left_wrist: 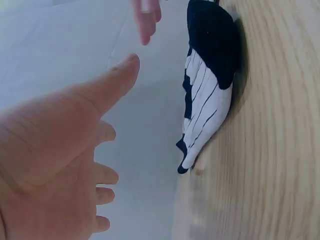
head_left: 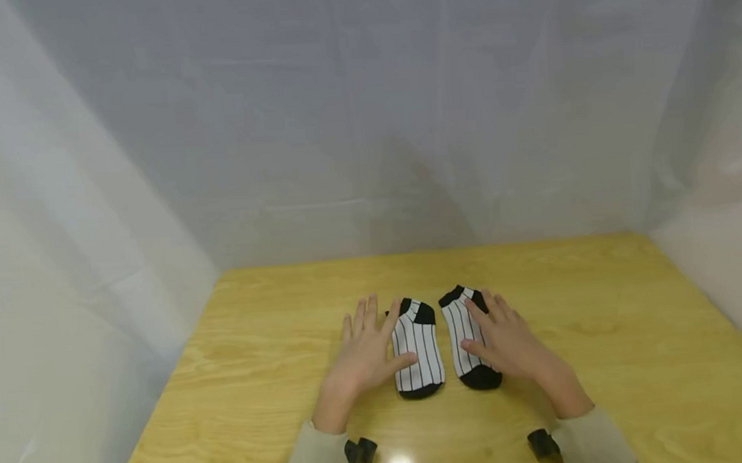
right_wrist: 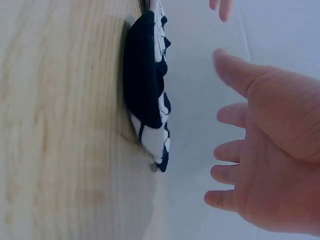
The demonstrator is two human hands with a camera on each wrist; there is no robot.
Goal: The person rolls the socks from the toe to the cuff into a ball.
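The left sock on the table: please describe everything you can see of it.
The left sock is a short ankle sock, white with thin dark vertical stripes and black toe, heel and cuff; it looks knitted. It lies flat on the wooden table, beside its twin. The left hand hovers open above its left edge; the wrist view shows a gap.

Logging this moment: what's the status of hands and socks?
Left hand open, above left sock. Right hand open, above right sock. Socks flat on table, side by side, apart. Nothing between.
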